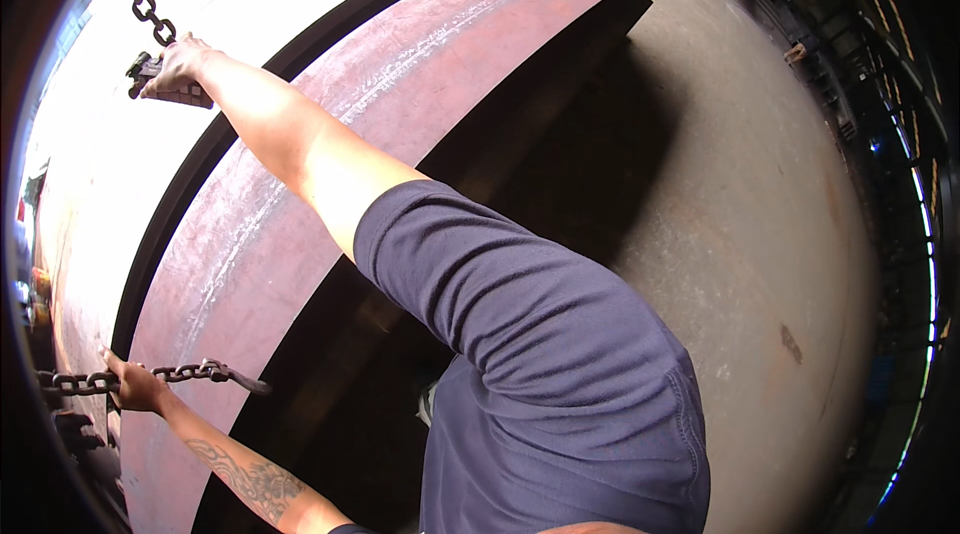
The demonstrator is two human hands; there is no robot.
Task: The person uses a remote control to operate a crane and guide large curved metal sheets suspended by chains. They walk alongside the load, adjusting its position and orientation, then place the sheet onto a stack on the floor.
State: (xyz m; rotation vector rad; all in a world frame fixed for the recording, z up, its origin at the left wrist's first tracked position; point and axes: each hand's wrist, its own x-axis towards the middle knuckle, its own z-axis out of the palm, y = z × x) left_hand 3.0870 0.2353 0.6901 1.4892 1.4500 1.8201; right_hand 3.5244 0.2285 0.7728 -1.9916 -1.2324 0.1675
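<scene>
L hand gripping chain, R hand curled, prob. on clamp

Dark metal fitting, partly concealed by the right hand; its form is indeterminate. Upper chain, truncated at the top. Lower chain, some links covered by the left hand. Pale object, mostly hidden behind the shirt, unidentifiable.

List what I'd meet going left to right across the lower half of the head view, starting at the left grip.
Left grip, chain hook, navy sleeve, brown mark on the pale surface.
</scene>
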